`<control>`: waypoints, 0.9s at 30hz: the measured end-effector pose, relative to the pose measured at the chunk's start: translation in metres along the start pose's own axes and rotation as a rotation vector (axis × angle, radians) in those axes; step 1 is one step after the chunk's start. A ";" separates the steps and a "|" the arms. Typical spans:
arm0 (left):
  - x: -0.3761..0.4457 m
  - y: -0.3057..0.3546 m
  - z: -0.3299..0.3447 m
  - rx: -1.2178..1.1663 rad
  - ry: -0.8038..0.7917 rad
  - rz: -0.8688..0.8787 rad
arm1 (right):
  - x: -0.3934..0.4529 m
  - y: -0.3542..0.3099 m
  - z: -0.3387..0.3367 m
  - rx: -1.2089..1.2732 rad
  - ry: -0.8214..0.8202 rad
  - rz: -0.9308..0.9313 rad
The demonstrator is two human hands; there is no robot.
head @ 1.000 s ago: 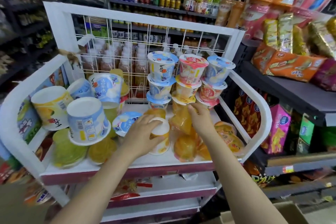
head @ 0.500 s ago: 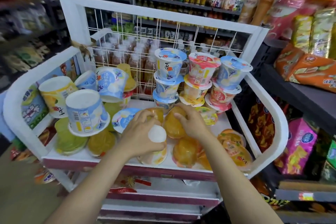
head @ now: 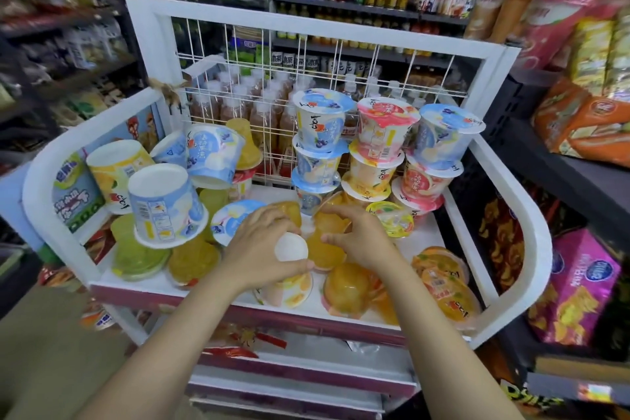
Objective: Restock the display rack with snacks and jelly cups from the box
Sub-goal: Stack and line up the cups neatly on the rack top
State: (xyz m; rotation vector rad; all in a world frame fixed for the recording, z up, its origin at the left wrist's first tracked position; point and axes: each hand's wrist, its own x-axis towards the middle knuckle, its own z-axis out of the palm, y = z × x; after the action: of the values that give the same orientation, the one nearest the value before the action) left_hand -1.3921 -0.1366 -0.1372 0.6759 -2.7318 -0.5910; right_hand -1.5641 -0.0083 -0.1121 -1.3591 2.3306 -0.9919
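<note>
Left hand [head: 262, 249] grips an inverted white-based jelly cup [head: 289, 266], fingers curled round it, seating it on the display rack [head: 511, 225] top shelf. Right hand [head: 358, 239] fingers curl over an orange jelly cup [head: 322, 251] touching it, apparently steadying the row.

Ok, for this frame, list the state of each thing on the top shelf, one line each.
left hand: grips an upturned white-bottomed cup.
right hand: fingers curled on an orange jelly cup.
three cup stacks: upright at the back.
blue cup: tipped, bottom up.
display rack: top shelf partly filled.
</note>
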 end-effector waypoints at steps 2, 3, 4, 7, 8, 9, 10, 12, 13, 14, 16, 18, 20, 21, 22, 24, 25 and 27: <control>0.000 0.000 0.000 -0.001 0.004 -0.006 | 0.001 -0.001 -0.001 -0.065 0.020 0.027; 0.000 0.000 0.000 -0.005 0.003 -0.009 | 0.002 -0.001 -0.002 -0.094 0.030 0.043; 0.000 -0.001 0.000 -0.009 0.000 -0.012 | 0.005 0.000 -0.003 -0.119 0.031 0.058; -0.001 0.001 -0.001 -0.022 -0.009 -0.009 | 0.009 -0.002 -0.007 -0.192 0.001 0.071; -0.001 0.003 -0.003 -0.041 -0.008 -0.011 | 0.010 -0.003 -0.008 -0.213 0.011 0.053; -0.002 0.006 -0.006 -0.079 -0.004 -0.024 | 0.010 -0.005 -0.008 -0.222 0.038 0.025; -0.003 0.009 -0.009 -0.138 0.013 -0.045 | 0.009 -0.009 -0.009 -0.208 0.078 -0.013; -0.010 0.014 -0.019 -0.247 0.126 -0.067 | 0.008 -0.017 -0.007 -0.125 0.144 -0.102; -0.015 0.016 -0.026 -0.250 0.226 -0.049 | 0.009 -0.021 -0.005 -0.077 0.144 -0.140; -0.020 0.016 -0.033 -0.214 0.333 -0.027 | 0.010 -0.025 -0.003 -0.036 0.126 -0.169; -0.032 0.010 -0.053 -0.085 0.516 -0.014 | 0.014 -0.036 0.003 0.029 0.062 -0.210; -0.041 -0.003 -0.074 0.056 0.620 -0.075 | 0.019 -0.051 0.011 0.089 0.019 -0.247; -0.047 -0.020 -0.090 0.122 0.629 -0.199 | 0.024 -0.070 0.020 0.130 -0.004 -0.283; -0.049 -0.028 -0.097 0.116 0.597 -0.256 | 0.028 -0.080 0.024 0.156 -0.022 -0.297; -0.050 -0.037 -0.101 0.093 0.557 -0.292 | 0.032 -0.090 0.029 0.187 -0.048 -0.301; -0.050 -0.049 -0.107 0.042 0.492 -0.301 | 0.042 -0.105 0.039 0.272 -0.103 -0.261; -0.050 -0.055 -0.110 0.031 0.479 -0.288 | 0.050 -0.109 0.045 0.326 -0.124 -0.218; -0.048 -0.065 -0.114 0.025 0.488 -0.258 | 0.065 -0.118 0.057 0.466 -0.142 -0.118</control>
State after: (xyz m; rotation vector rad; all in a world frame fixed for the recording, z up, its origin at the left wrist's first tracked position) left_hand -1.2868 -0.2024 -0.0726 1.0347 -2.2198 -0.3803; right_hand -1.4892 -0.1257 -0.0671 -1.3292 1.7837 -1.3220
